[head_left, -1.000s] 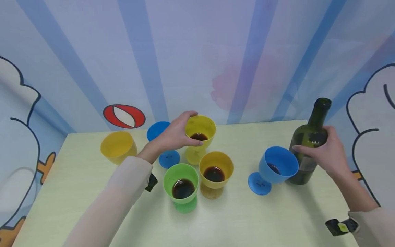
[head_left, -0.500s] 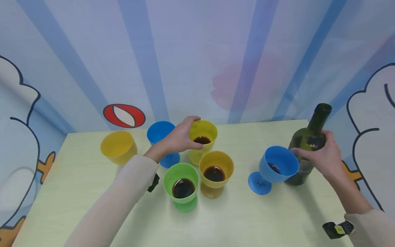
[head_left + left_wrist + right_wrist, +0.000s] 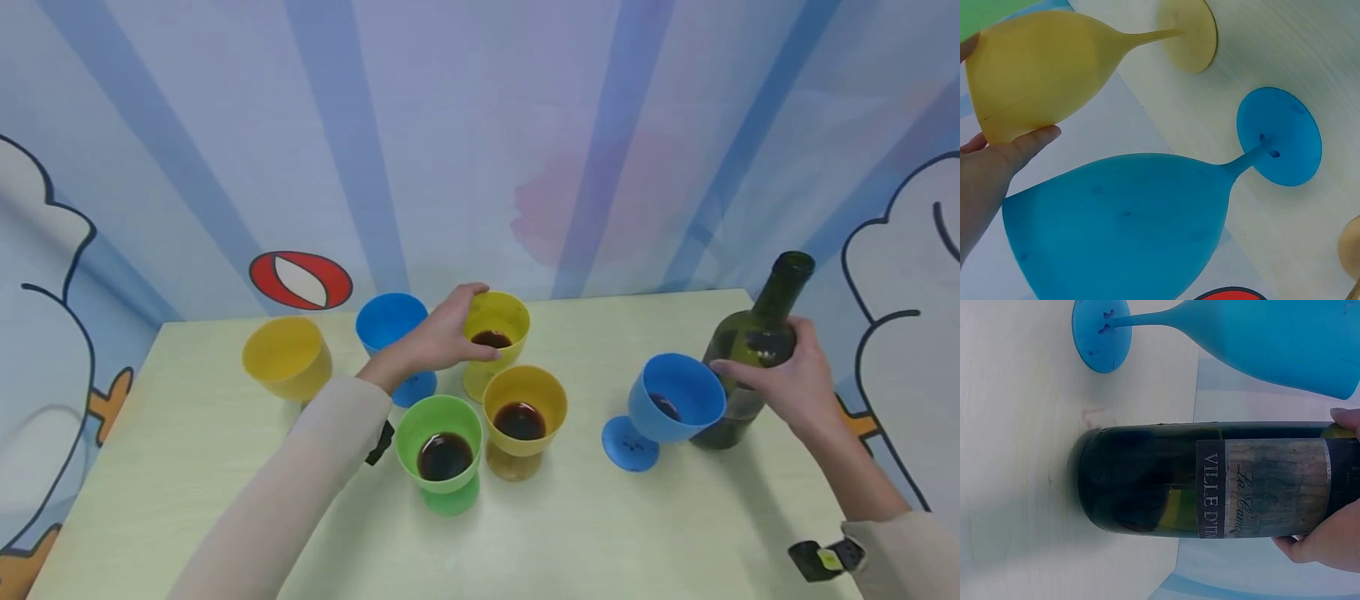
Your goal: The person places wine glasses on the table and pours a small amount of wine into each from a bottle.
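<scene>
My left hand (image 3: 441,333) grips the bowl of a yellow goblet (image 3: 514,327) holding a little dark liquid. The left wrist view shows thumb and fingers on the bowl (image 3: 1047,69) near its rim, with the foot at the table. Beside it a blue goblet (image 3: 386,321) is partly hidden behind my hand. At the right, my right hand (image 3: 787,375) holds a dark green wine bottle (image 3: 735,350) around its upper body; it stands upright on the table, as the right wrist view of the bottle (image 3: 1147,481) shows. Close by is another blue goblet (image 3: 671,421) with dark liquid.
Nearer to me, a green goblet (image 3: 442,417) and an amber-yellow goblet (image 3: 540,400) stand side by side, each with dark liquid. Another yellow goblet (image 3: 285,358) is at the left, partly behind my sleeve. A printed backdrop (image 3: 450,125) rises behind the table (image 3: 600,533).
My left hand and the yellow goblet have shifted slightly right and nearer to me. My right hand is a little lower, and the bottle's top has dropped slightly in view. The other goblets have not moved.
</scene>
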A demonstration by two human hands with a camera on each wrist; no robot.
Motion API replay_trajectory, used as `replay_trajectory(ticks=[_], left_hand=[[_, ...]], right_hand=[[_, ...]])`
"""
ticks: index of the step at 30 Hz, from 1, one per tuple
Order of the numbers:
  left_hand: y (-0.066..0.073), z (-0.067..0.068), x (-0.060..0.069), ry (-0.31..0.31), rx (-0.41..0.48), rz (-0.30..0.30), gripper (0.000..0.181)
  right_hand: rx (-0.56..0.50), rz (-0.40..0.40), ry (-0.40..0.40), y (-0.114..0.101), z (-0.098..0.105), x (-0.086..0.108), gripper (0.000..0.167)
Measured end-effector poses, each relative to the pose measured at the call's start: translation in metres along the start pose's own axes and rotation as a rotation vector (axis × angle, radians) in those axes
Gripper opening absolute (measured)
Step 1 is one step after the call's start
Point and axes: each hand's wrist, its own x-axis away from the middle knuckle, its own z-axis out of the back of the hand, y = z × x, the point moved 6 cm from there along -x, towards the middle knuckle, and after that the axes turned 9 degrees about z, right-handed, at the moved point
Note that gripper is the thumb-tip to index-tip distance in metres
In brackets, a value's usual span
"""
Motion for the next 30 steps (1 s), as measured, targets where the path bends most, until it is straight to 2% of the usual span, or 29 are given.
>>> replay_trajectory(ticks=[8, 15, 23, 30], left_hand=[[0.000, 0.000, -0.002, 0.006, -0.014, 0.041, 0.087], [0.006, 0.006, 0.001, 0.010, -0.036, 0.018, 0.090], [0.014, 0.031, 0.012, 0.046, -0.009, 0.020, 0.086], [0.005, 0.058, 0.030, 0.096, -0.003, 0.025, 0.086]], right_hand=[[-0.013, 0.021, -0.015, 0.001, -0.001, -0.001, 0.089], [-0.005, 0.019, -0.025, -0.001, -0.003, -0.002, 0.091], [-0.012, 0.018, -0.033, -0.001, -0.003, -0.002, 0.091], [-0.015, 0.019, -0.036, -0.001, -0.002, -0.002, 0.092]])
